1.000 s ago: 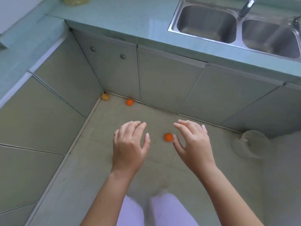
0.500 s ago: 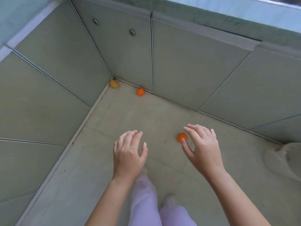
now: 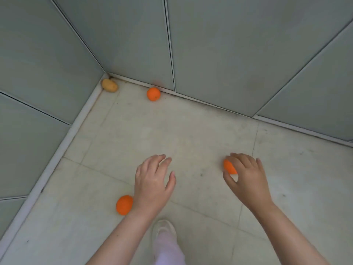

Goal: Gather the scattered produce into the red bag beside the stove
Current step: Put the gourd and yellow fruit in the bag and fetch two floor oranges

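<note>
Barely under way, the gathering finds a person's right hand point(image 3: 246, 180) curling fingers and thumb round one orange point(image 3: 229, 167) on the tiled floor point(image 3: 191, 131). The left hand point(image 3: 152, 184) hovers empty, fingers relaxed and apart, just beside a second orange point(image 3: 124, 205). A third orange point(image 3: 153, 94) lies against the cabinet base point(image 3: 210, 104), a potato point(image 3: 109, 85) in the corner. The red bag is out of view; judging by this, nothing is bagged yet and all four pieces are left to carry.
</note>
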Motion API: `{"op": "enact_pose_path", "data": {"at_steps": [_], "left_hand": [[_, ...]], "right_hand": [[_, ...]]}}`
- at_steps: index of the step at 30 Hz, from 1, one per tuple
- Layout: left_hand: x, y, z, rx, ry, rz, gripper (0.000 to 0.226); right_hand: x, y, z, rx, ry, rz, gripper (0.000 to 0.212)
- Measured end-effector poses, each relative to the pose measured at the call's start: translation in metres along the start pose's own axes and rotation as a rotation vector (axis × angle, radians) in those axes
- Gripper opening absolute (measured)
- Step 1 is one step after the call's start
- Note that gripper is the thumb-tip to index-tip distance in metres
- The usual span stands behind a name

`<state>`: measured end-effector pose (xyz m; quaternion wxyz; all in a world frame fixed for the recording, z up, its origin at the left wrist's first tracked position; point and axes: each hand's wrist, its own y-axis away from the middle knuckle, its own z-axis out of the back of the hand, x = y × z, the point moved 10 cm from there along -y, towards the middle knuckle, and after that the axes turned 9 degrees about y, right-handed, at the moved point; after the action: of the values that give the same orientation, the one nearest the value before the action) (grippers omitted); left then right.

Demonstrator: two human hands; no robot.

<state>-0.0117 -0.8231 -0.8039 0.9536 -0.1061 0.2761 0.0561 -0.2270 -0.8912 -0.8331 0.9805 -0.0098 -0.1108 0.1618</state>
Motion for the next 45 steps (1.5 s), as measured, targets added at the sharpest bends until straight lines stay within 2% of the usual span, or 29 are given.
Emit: {"op": "enact_pose_path", "data": {"at_steps": [4, 10, 13, 20, 26, 31, 37, 45], "left_hand": [[0.040, -0.011, -0.058, 0.008, 0.002, -0.056, 0.035], [0.071, -0.011, -0.129, 0.078, -0.037, -0.211, 0.035], [0.083, -0.004, -0.156, 0.121, -0.046, -0.270, 0.034], [0.110, 0.014, -0.190, 0.188, 0.011, -0.209, 0.037], [0.125, 0.026, -0.202, 0.228, 0.017, -0.229, 0.035], [0.141, 0.034, -0.195, 0.180, 0.047, -0.133, 0.035], [0.176, 0.061, -0.173, 0.097, 0.071, 0.044, 0.037], [0.259, 0.135, -0.123, -0.042, -0.027, 0.419, 0.046]], "right_hand": [[-0.049, -0.005, -0.076, 0.028, -0.003, -0.106, 0.046], [-0.097, -0.002, -0.176, 0.090, 0.000, -0.139, 0.047], [-0.123, -0.007, -0.213, 0.128, -0.012, -0.203, 0.041], [-0.147, -0.008, -0.256, 0.201, -0.115, -0.340, 0.056], [-0.142, -0.005, -0.272, 0.234, -0.169, -0.370, 0.060], [-0.115, -0.010, -0.270, 0.247, -0.194, -0.281, 0.059], [-0.046, -0.030, -0.265, 0.247, -0.271, -0.078, 0.059], [0.070, -0.027, -0.280, 0.340, -0.416, 0.170, 0.059]]}}
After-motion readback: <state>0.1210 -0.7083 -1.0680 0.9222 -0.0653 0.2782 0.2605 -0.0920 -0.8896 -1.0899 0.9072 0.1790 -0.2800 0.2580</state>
